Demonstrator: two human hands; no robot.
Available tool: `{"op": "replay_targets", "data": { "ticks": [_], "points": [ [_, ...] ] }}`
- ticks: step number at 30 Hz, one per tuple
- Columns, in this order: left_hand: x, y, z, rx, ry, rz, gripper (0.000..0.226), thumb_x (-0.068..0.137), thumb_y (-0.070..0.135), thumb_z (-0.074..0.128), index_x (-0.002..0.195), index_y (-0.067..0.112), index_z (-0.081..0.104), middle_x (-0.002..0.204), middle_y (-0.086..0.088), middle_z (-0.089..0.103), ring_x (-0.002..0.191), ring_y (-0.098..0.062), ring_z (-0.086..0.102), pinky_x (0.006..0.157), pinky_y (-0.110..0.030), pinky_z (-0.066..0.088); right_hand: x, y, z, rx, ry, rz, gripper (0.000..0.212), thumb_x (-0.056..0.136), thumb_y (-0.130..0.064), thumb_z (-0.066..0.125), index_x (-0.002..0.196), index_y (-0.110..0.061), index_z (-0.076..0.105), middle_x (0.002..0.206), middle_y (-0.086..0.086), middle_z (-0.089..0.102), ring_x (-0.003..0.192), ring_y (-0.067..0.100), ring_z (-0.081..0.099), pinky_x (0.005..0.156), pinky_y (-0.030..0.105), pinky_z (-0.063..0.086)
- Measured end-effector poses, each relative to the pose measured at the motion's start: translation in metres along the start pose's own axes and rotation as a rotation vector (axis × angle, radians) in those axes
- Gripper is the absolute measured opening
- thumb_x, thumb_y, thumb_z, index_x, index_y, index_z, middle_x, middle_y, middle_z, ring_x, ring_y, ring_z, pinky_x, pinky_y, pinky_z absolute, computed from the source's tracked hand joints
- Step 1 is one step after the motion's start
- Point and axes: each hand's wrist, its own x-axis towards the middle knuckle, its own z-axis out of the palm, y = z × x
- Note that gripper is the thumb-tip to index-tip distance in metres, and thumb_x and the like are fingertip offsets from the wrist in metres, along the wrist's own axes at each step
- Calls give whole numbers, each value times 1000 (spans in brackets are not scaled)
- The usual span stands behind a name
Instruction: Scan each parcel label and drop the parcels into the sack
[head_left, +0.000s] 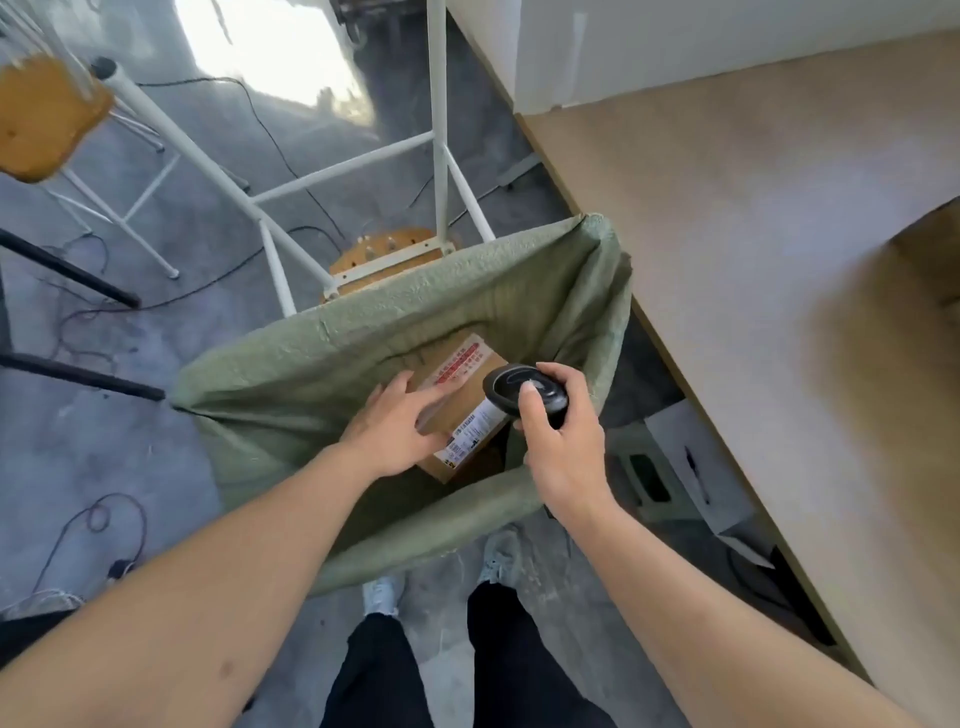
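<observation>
Cardboard parcel, boxy, sits in woven green sack; left hand clasps it, right hand clamps glossy black scanner, hiding its label partly.

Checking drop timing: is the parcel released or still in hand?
Still held. The left hand grips the cardboard parcel over the sack's open mouth.

Makeshift parcel-sorting workroom, grey concrete floor, loose cables, white-framed stools, plain worktable
</observation>
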Motion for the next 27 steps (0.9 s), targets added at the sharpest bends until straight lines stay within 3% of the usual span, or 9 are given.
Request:
{"op": "replay_targets", "data": {
  "ticks": [4, 8, 13, 21, 27],
  "points": [
    [32, -13, 20, -63, -24, 38, 82, 90, 34, 80, 152, 62, 33, 173, -10, 16, 159, -35, 17, 127, -52, 26, 14, 7, 5, -8, 19, 18, 21, 106, -44, 64, 126, -48, 59, 110, -29, 70, 102, 4, 71, 94, 43, 62],
    [51, -20, 34, 16, 5, 67, 80, 89, 38, 80, 157, 47, 40, 171, -11, 26, 158, -31, 24, 124, -50, 33, 16, 10, 11, -20, 43, 32, 23, 107, -41, 63, 130, -44, 58, 112, -18, 72, 99, 7, 72, 88, 34, 61],
    [47, -17, 27, 73, 6, 117, 72, 94, 36, 75, 158, 37, 43, 171, -6, 26, 157, -28, 27, 124, -47, 34, 5, 3, 20, -50, 95, 23, 26, 107, -39, 62, 133, -40, 58, 106, -23, 70, 96, -9, 66, 78, 14, 50],
    [27, -5, 0, 162, -16, 233, 66, 98, 34, 70, 158, 31, 44, 170, -4, 28, 157, -26, 27, 126, -45, 30, -25, -10, 36, -59, 219, 12, 25, 106, -43, 62, 130, -43, 57, 106, -19, 71, 94, -7, 66, 79, 21, 53],
    [-3, 12, -24, 301, -22, 362, 62, 102, 39, 62, 160, 29, 42, 168, -2, 32, 155, -25, 30, 123, -41, 31, -57, -24, 44, -43, 352, 8, 27, 104, -49, 61, 130, -47, 54, 109, -18, 70, 100, 7, 69, 92, 41, 60]
  ]
}}
